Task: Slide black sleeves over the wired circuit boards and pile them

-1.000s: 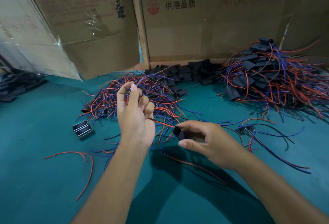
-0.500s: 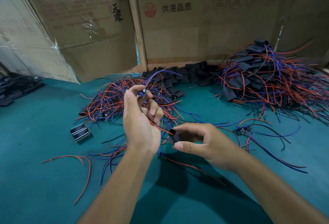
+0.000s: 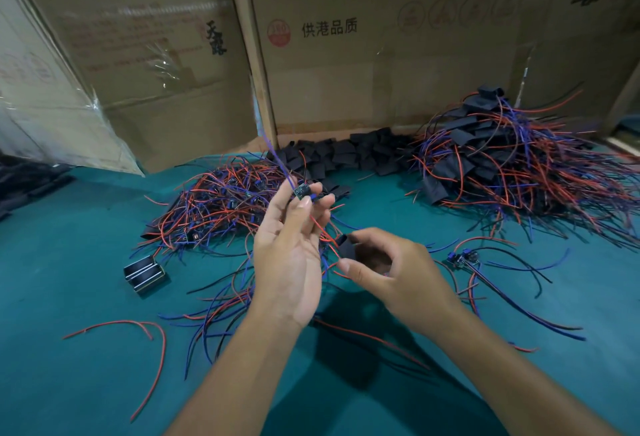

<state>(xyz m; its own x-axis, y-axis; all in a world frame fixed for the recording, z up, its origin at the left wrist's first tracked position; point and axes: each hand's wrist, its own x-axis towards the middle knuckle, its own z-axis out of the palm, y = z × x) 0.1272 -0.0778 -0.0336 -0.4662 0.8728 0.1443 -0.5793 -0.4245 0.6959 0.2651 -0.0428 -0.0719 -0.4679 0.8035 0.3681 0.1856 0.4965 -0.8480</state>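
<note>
Left hand [image 3: 287, 255] raised, fingertips pinching a small wired circuit board [image 3: 302, 190], wires trailing down toward the black sleeve [image 3: 347, 247] gripped open-mouthed in the right hand [image 3: 391, 269], likely readying threading. Finished pile [image 3: 512, 162] right of that sleeve. Printed behind on the cardboard box [image 3: 381, 65]: 供港品质.

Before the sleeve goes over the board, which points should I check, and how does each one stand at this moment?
1. Left hand pinches the circuit board at the fingertips: ok.
2. Right hand holds a black sleeve: ok.
3. Sleeve mouth open: cannot tell.
4. Board's wires threaded into the sleeve: cannot tell.
5. Board inside the sleeve: not ok, they are apart.
6. Finished pile in view at right: ok.
</note>
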